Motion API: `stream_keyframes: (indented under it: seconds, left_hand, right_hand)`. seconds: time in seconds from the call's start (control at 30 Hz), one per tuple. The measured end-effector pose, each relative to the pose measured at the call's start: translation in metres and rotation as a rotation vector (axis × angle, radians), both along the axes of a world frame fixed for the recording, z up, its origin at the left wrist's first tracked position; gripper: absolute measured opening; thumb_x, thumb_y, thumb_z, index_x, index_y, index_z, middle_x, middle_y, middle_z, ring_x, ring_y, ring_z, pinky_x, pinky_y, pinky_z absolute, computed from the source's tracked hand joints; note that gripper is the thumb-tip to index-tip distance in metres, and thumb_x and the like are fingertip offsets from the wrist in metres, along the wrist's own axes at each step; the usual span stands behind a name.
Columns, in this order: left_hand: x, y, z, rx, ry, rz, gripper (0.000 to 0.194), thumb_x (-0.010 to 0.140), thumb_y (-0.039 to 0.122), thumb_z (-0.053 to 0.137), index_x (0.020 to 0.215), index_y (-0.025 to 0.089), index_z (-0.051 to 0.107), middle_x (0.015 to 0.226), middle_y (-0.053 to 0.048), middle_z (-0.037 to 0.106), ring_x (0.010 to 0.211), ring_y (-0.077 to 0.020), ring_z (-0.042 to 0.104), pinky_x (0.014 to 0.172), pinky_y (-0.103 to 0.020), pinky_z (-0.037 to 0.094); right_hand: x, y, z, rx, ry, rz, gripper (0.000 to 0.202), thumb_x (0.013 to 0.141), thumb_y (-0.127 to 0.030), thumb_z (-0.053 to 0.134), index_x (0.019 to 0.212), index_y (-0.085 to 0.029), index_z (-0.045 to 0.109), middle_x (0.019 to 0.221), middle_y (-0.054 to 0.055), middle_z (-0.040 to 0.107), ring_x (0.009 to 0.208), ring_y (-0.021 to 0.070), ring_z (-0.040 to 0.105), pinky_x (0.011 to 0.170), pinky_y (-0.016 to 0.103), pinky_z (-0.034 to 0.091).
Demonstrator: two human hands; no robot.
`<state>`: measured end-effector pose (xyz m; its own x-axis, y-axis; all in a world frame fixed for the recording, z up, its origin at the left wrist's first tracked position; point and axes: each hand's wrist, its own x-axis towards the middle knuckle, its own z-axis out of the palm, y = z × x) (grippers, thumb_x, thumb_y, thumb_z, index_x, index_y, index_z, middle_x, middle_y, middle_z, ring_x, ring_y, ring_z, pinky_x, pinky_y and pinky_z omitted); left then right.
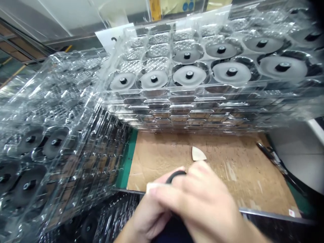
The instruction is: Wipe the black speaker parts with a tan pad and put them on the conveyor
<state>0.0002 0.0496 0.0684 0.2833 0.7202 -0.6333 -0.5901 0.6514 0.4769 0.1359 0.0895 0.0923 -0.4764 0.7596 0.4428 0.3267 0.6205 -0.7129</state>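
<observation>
Near the bench's front edge, my two hands are close together. My left hand is wrapped round a dark round part, of which only a curved black rim shows. My right hand lies over it, with a small white pad pinched between thumb and fingers at the rim. Motion blurs the right fingers slightly. Just beyond them, a cream rounded-triangular piece rests on the brown board. The rest of the dark part is hidden by my hands.
Behind the board rises a stack of clear plastic trays with grey discs in its top pockets. Another tray stack stands at the left, holding dark discs. A black-handled pen-like tool lies at the board's right edge.
</observation>
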Motion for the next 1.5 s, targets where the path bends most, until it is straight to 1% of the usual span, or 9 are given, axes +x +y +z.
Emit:
stream_keyframes:
  seconds: [0.17, 0.37, 0.47, 0.6, 0.73, 1.0, 1.17, 1.3, 1.5]
  left_hand:
    - [-0.018, -0.007, -0.014, 0.021, -0.168, 0.100, 0.059, 0.055, 0.039, 0.076, 0.110, 0.023, 0.061, 0.115, -0.008, 0.062, 0.101, -0.0260, 0.060, 0.088, -0.031, 0.045]
    - [-0.035, -0.008, -0.028, 0.074, -0.214, 0.214, 0.051, 0.068, 0.033, 0.069, 0.116, 0.022, 0.056, 0.125, -0.009, 0.056, 0.115, -0.0266, 0.050, 0.097, -0.035, 0.040]
    - [-0.036, -0.007, -0.030, 0.072, -0.208, 0.233, 0.051, 0.070, 0.031, 0.068, 0.119, 0.022, 0.054, 0.127, -0.010, 0.054, 0.117, -0.0276, 0.048, 0.098, -0.036, 0.039]
    - [-0.033, -0.005, -0.028, 0.087, -0.176, 0.252, 0.052, 0.072, 0.026, 0.067, 0.121, 0.022, 0.051, 0.124, -0.010, 0.056, 0.114, -0.0256, 0.051, 0.097, -0.036, 0.040]
    - [-0.032, -0.004, -0.024, 0.066, -0.144, 0.230, 0.053, 0.067, 0.026, 0.071, 0.118, 0.024, 0.054, 0.119, -0.008, 0.059, 0.109, -0.0247, 0.054, 0.093, -0.032, 0.044]
    - [-0.030, -0.005, -0.016, 0.029, -0.104, 0.211, 0.045, 0.064, 0.027, 0.074, 0.107, 0.026, 0.062, 0.105, -0.004, 0.067, 0.102, -0.0191, 0.059, 0.087, -0.025, 0.046]
    - [-0.036, -0.001, -0.009, 0.018, -0.159, 0.112, 0.053, 0.048, 0.020, 0.082, 0.099, 0.025, 0.066, 0.100, -0.002, 0.068, 0.091, -0.0192, 0.063, 0.081, -0.024, 0.049]
    - [-0.030, -0.001, -0.009, -0.008, -0.221, 0.052, 0.055, 0.050, 0.024, 0.081, 0.103, 0.020, 0.065, 0.096, -0.005, 0.069, 0.089, -0.0169, 0.062, 0.078, -0.022, 0.049]
    - [-0.024, -0.008, -0.005, 0.067, -0.356, 0.016, 0.055, 0.063, 0.033, 0.072, 0.114, 0.018, 0.057, 0.117, -0.012, 0.060, 0.102, -0.0283, 0.059, 0.083, -0.032, 0.049]
  right_hand:
    - [0.012, 0.012, -0.053, -0.347, -0.157, -0.442, 0.024, 0.087, -0.027, 0.048, 0.108, -0.026, 0.059, 0.102, 0.001, 0.063, 0.087, 0.0146, 0.059, 0.074, 0.026, 0.046]
    - [0.003, -0.034, -0.112, -0.394, -0.203, -0.216, 0.022, 0.086, -0.026, 0.046, 0.099, -0.023, 0.064, 0.076, 0.002, 0.065, 0.067, 0.0144, 0.060, 0.064, 0.026, 0.050]
    - [-0.001, -0.028, -0.096, -0.402, -0.200, -0.237, 0.021, 0.086, -0.025, 0.047, 0.101, -0.024, 0.063, 0.083, 0.001, 0.066, 0.075, 0.0146, 0.061, 0.068, 0.026, 0.050]
    - [-0.017, -0.007, -0.039, -0.285, -0.080, -0.362, 0.028, 0.085, -0.019, 0.050, 0.110, -0.028, 0.057, 0.111, -0.001, 0.061, 0.098, 0.0142, 0.057, 0.085, 0.026, 0.044]
    - [-0.036, -0.014, -0.007, -0.144, 0.005, -0.117, 0.034, 0.081, -0.009, 0.049, 0.113, -0.016, 0.053, 0.093, 0.005, 0.064, 0.080, 0.0147, 0.058, 0.073, 0.027, 0.046]
    - [-0.046, -0.006, -0.001, -0.065, -0.096, -0.106, 0.026, 0.083, -0.010, 0.045, 0.107, -0.013, 0.055, 0.093, 0.006, 0.064, 0.075, 0.0152, 0.057, 0.069, 0.031, 0.041]
    - [-0.015, -0.024, 0.000, -0.149, -0.155, 0.038, 0.024, 0.081, -0.008, 0.046, 0.101, -0.017, 0.057, 0.070, 0.001, 0.059, 0.060, 0.0112, 0.052, 0.057, 0.025, 0.041]
    - [0.012, -0.019, -0.001, -0.184, -0.279, -0.094, 0.028, 0.083, -0.012, 0.048, 0.109, -0.021, 0.056, 0.075, 0.000, 0.059, 0.063, 0.0106, 0.052, 0.062, 0.025, 0.043]
    - [0.028, -0.011, -0.029, -0.469, -0.010, -0.342, 0.022, 0.085, -0.026, 0.051, 0.105, -0.033, 0.059, 0.105, -0.005, 0.063, 0.095, 0.0128, 0.059, 0.084, 0.023, 0.046]
